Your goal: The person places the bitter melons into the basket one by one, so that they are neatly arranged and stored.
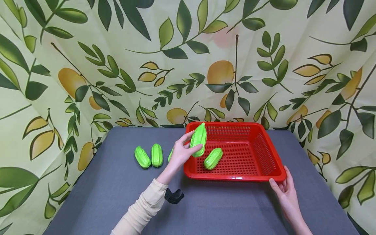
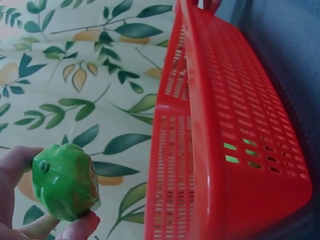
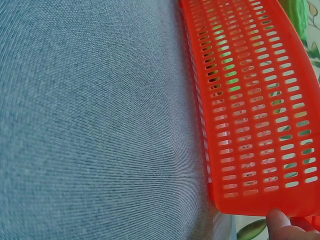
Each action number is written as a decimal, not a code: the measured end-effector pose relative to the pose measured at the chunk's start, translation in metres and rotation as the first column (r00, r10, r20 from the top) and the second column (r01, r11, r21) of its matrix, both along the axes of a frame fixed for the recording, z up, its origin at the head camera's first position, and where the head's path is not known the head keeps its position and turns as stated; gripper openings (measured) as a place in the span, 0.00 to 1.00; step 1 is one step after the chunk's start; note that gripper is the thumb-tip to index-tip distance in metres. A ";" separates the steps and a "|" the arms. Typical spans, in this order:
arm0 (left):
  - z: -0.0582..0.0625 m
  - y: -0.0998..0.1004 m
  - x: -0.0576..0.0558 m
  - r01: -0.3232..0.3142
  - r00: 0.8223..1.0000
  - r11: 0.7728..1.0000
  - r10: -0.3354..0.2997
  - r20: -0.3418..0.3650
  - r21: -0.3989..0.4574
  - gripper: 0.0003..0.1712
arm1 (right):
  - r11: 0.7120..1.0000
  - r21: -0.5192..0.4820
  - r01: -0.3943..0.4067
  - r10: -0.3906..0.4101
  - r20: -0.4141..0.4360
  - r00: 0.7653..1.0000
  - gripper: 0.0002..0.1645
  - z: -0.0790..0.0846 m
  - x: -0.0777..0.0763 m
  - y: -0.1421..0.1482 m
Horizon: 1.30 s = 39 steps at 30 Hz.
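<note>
My left hand (image 1: 180, 151) grips a bright green ridged gourd (image 1: 199, 137) between thumb and fingers, raised over the left side of a red plastic basket (image 1: 232, 177). In the left wrist view the stem end of that gourd (image 2: 65, 182) faces the camera, apart from the basket wall. Another ridged gourd (image 1: 213, 159) lies inside the basket, near its front left. My right hand (image 1: 285, 187) holds the basket's front right corner, thumb on the outside. In the right wrist view, its thumb (image 3: 280, 225) presses against the basket's corner.
Two more green gourds, one tilted (image 1: 142, 157) and one upright (image 1: 157, 155), lie on the grey tabletop (image 1: 117, 195) left of the basket. A sliver of another gourd (image 1: 170, 155) shows behind my left hand. A leaf-patterned cloth (image 1: 188, 81) hangs behind the table.
</note>
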State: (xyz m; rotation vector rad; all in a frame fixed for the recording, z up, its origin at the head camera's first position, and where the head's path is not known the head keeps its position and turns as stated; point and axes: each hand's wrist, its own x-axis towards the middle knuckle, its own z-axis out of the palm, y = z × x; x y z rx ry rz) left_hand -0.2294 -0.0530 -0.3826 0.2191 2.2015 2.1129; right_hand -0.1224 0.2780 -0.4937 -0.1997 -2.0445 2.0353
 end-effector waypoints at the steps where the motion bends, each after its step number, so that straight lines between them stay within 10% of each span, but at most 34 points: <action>1: 0.000 0.002 -0.002 0.005 1.000 1.000 -0.004 0.006 -0.004 0.37 | 1.000 -0.002 0.000 0.000 -0.004 1.000 0.50 0.000 0.000 0.000; 28: 0.000 0.046 -0.055 0.132 0.991 0.956 -0.128 0.032 -0.262 0.36 | 1.000 0.017 0.012 -0.012 0.032 0.999 0.51 0.005 -0.001 -0.001; 39: -0.004 0.058 -0.068 0.207 0.975 0.900 -0.220 0.008 -0.384 0.38 | 1.000 0.010 0.011 -0.011 0.021 1.000 0.50 0.003 0.001 0.000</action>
